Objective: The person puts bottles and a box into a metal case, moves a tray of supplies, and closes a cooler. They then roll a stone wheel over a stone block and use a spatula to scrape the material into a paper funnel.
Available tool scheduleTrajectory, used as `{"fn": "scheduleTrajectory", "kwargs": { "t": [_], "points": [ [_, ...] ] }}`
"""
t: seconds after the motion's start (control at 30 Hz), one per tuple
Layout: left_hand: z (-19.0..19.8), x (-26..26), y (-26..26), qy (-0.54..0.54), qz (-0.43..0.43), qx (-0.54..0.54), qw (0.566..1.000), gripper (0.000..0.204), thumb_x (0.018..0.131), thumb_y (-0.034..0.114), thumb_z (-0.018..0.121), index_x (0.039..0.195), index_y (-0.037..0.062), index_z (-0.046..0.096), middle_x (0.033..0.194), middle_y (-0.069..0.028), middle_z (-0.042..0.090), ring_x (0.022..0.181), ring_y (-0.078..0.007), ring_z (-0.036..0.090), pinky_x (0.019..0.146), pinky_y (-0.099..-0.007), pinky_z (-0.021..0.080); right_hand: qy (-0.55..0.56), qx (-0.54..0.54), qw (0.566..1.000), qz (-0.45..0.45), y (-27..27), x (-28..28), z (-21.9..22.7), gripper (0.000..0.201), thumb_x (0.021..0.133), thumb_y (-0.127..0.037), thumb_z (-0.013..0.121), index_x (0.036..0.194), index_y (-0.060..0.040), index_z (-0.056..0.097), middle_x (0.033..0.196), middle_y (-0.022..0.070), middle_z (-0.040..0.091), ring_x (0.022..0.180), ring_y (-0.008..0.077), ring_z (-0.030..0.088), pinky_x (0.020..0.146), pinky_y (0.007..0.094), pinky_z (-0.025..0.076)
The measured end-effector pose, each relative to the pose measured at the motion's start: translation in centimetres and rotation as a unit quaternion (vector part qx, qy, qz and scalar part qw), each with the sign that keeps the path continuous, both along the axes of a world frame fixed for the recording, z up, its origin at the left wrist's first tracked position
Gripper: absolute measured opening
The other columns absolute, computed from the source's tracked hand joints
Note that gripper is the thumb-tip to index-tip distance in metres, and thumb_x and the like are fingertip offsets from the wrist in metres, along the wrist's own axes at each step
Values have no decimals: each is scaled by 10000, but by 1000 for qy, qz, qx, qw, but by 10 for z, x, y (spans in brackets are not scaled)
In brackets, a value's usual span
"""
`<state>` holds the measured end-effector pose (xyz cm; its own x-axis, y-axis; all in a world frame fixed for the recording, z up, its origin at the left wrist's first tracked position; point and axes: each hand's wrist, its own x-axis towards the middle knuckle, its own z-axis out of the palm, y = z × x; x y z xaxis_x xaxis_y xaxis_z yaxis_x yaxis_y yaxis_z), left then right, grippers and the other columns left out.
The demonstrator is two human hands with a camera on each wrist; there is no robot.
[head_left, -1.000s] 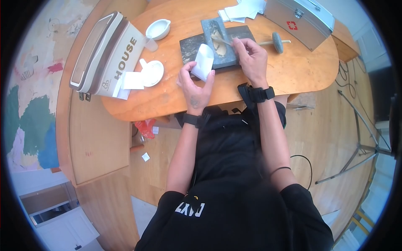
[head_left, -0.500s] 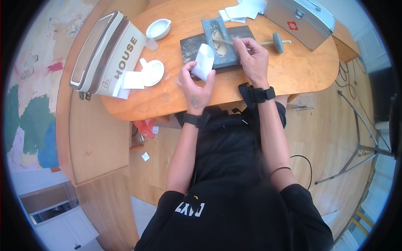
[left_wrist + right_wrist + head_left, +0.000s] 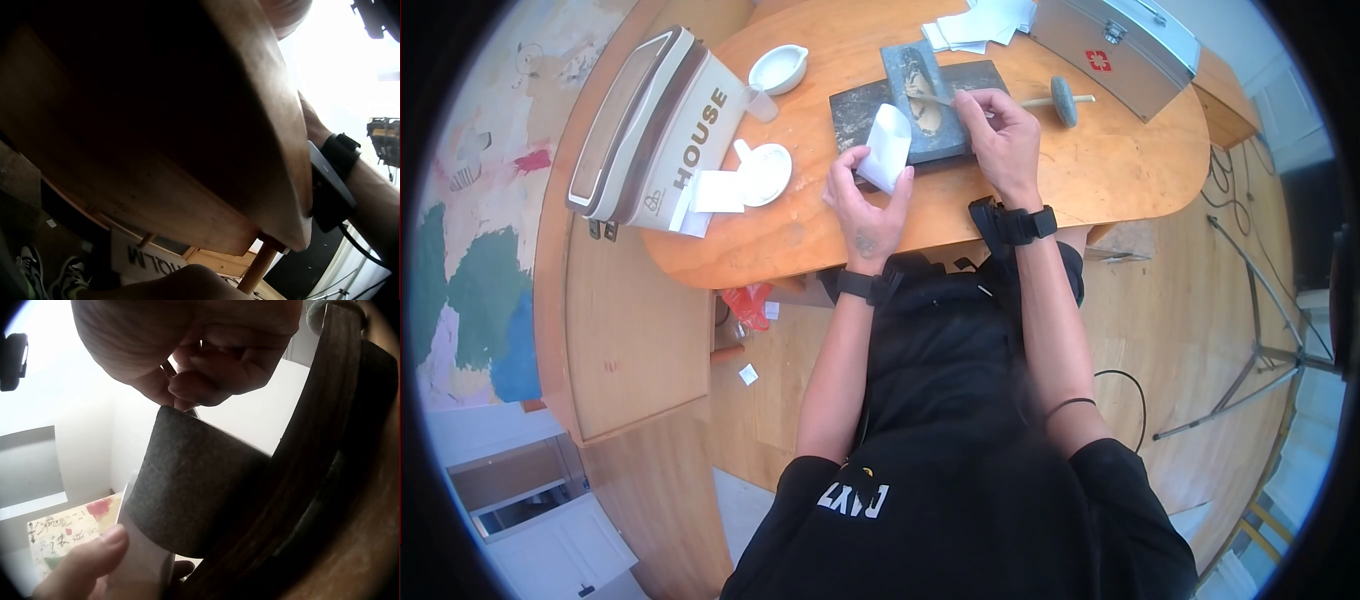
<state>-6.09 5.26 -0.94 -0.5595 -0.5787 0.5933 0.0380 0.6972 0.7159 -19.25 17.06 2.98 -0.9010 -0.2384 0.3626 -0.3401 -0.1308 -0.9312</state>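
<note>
In the head view the left hand [image 3: 866, 212] holds a white paper pouch [image 3: 887, 150] between thumb and fingers, its mouth upward, beside a grey stone trough [image 3: 948, 140]. Tan powder [image 3: 924, 118] lies in the trough's hollow. The right hand [image 3: 1004, 143] pinches a thin flat tool [image 3: 935, 99], whose far end is over the powder. From the right wrist view, the right hand [image 3: 194, 356] is above the trough's edge [image 3: 181, 481], and the left thumb [image 3: 94, 556] presses the pouch [image 3: 140, 556]. The left wrist view shows mostly the table's underside.
A stone wheel [image 3: 1062, 102] on a wooden rod lies right of the trough. A metal case [image 3: 1115, 55] and white papers [image 3: 978, 27] are at the back. Leftward are a white bowl [image 3: 778, 70], a small cup [image 3: 761, 104], a white dish [image 3: 768, 175] and a HOUSE box [image 3: 662, 140].
The right hand and the thin tool have shifted very slightly over the trough. The left hand keeps its hold on the pouch in nearly the same place.
</note>
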Motion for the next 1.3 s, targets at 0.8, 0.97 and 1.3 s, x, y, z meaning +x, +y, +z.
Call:
{"fn": "scheduleTrajectory", "kwargs": {
  "t": [0.8, 0.97, 1.3],
  "points": [
    [-2, 0, -1, 3, -10, 24, 1000, 527, 779, 237, 796, 1170, 18, 518, 1094, -127, 562, 1028, -259, 524, 935, -392, 369, 13, 13, 1000, -2, -4, -1, 0, 186, 885, -207, 709, 852, -24, 722, 625, -26, 613, 560, 22, 493, 523, 212, 396],
    [-4, 0, -2, -3, -18, 48, 999, 558, 765, 267, 794, 1183, 37, 506, 1117, -126, 549, 1065, -282, 499, 984, -415, 300, 12, 13, 1000, -1, -4, 0, 0, 187, 885, -207, 710, 853, -23, 721, 629, -26, 615, 564, 23, 492, 522, 211, 395],
    [1, 0, -1, 7, -4, 5, 1000, 494, 789, 198, 794, 1151, -8, 528, 1069, -133, 575, 994, -242, 549, 888, -374, 436, 2, 16, 1000, 0, -3, 0, -1, 188, 886, -208, 710, 863, -21, 722, 654, -27, 629, 578, 27, 497, 532, 212, 403]
  ]
}}
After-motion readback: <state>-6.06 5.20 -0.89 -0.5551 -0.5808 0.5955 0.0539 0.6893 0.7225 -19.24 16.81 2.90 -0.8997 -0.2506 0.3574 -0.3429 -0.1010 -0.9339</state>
